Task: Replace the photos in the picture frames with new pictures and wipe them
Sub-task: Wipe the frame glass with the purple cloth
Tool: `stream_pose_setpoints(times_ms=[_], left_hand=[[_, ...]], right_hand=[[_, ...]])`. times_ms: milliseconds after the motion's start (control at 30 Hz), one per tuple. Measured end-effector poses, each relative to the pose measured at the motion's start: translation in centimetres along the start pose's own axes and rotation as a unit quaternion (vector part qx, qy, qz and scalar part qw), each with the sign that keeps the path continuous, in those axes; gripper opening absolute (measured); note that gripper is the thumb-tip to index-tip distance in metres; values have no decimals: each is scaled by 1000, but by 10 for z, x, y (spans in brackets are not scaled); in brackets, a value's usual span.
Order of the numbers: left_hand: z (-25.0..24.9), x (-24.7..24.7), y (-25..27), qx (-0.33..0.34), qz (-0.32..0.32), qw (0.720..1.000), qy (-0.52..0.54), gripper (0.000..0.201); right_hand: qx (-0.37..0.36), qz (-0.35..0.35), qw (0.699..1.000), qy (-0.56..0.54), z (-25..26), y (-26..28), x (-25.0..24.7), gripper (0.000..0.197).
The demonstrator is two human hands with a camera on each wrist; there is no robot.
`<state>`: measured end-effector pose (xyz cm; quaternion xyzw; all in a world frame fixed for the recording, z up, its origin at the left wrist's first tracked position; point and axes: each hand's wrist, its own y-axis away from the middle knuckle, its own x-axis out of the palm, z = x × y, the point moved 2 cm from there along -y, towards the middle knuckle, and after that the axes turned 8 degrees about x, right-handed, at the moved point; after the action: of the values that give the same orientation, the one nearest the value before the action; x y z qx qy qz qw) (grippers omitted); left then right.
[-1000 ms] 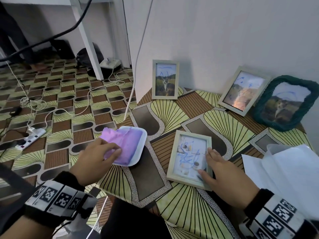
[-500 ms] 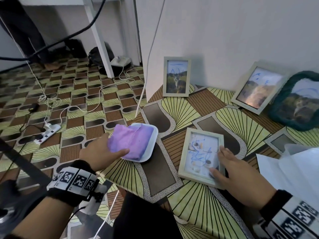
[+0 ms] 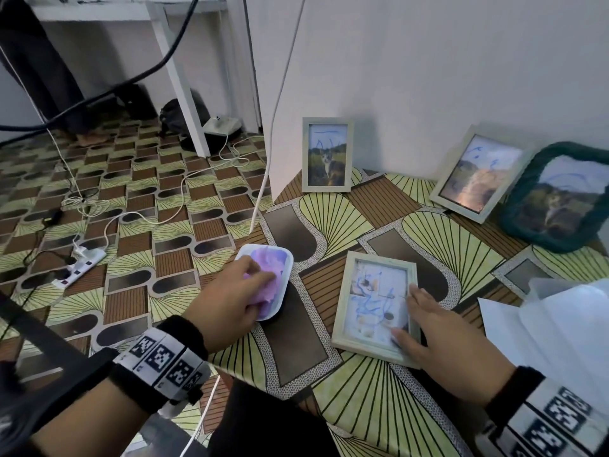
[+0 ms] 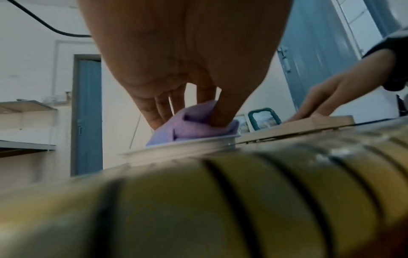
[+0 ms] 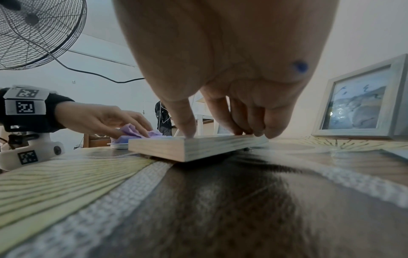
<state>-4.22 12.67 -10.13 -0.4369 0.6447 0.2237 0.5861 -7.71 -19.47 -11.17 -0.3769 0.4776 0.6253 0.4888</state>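
Flat frame (image 3: 375, 306) lies face up at table centre, glass scribbled blue; right hand (image 3: 441, 338) pins its 3 o'clock edge, fingers straight. At its 9 o'clock, left hand (image 3: 230, 298) pinches purple cloth (image 3: 272, 278) in the white tray (image 3: 286, 258). Wipe step, I judge: next, lift cloth, carry it onto the glass.
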Motion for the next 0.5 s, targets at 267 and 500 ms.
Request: stream_pose_setpoints(times_ms=[267, 500], left_hand=[[12, 13, 13, 25, 173, 985, 2, 76], [9, 4, 2, 19, 191, 980, 54, 69]], right_hand=[[-1, 6, 1000, -1, 0, 1, -2, 77], [-3, 14, 1000, -27, -5, 0, -1, 79]])
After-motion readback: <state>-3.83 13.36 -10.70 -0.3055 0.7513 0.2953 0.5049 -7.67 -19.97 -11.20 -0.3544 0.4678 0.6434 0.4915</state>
